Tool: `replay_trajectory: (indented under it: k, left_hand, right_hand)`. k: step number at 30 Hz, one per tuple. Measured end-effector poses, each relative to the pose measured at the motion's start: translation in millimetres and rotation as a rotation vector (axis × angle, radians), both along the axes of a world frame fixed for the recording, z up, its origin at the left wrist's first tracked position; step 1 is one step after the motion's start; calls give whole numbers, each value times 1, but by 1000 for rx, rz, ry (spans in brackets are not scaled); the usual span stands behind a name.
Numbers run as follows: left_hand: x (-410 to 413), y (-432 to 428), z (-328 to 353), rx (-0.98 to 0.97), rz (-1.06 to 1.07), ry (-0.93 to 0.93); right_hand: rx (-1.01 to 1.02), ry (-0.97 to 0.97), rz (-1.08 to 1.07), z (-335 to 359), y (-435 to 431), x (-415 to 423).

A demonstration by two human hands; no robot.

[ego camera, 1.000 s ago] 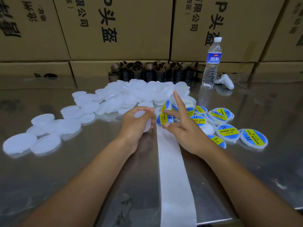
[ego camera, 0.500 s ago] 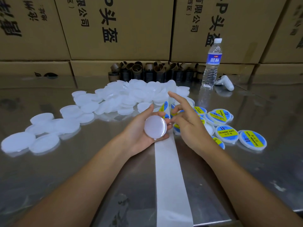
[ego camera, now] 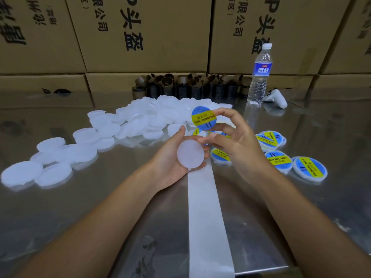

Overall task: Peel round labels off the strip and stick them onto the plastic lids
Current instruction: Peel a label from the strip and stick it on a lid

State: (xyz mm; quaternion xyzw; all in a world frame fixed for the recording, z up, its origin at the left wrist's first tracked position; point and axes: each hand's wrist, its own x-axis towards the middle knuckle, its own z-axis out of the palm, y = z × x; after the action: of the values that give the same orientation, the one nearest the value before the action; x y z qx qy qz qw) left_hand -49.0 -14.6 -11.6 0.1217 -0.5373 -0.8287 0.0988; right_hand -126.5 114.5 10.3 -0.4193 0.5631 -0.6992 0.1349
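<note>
1. Brown cardboard boxes printed with black characters form a wall along the back
2. A shiny steel bench fills the lower view and carries everything else
3. A heap of plain lids, white and translucent, spreads from the bench's middle out to the left
4. The strip, white, lies flat on the bench and runs from the near edge up between the forearms, under the hands
5. A row of dark and brown tubes stands against the boxes behind the heap
6. The left hand is palm up above the strip, fingers curled round one bare lid, thumb at the lid's upper left rim; the lid tilts toward the camera
7. The right hand is just right of it, raised, and pinches the label by its right edge between thumb and forefinger; the other fingers are loosely bent
8. A clear water bottle with a blue band stands upright at the back right
9. Several labelled lids, blue and yellow, lie overlapping right of the strip
10. A white controller lies just right of the bottle
11. The label, round, blue with a yellow band, hangs in the air above the held lid, not touching it, its printed face toward the camera
</note>
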Motion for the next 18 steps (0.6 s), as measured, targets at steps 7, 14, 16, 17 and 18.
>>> replay_trajectory:
  k: [7, 14, 16, 17, 18]
  left_hand:
    - [-1, 2, 1, -4, -2, 6]
    - [-2, 4, 0, 19, -12, 49]
    - [-4, 3, -1, 7, -25, 38]
    - [-4, 2, -2, 1, -36, 33]
    - [-4, 2, -2, 3, -44, 35]
  right_hand:
    - [36, 20, 32, -1, -1, -1]
    - [83, 143, 27, -3, -5, -1]
    - [96, 184, 41, -5, -7, 1]
    - [111, 222, 36, -6, -7, 2]
    - [137, 274, 21, -7, -7, 3]
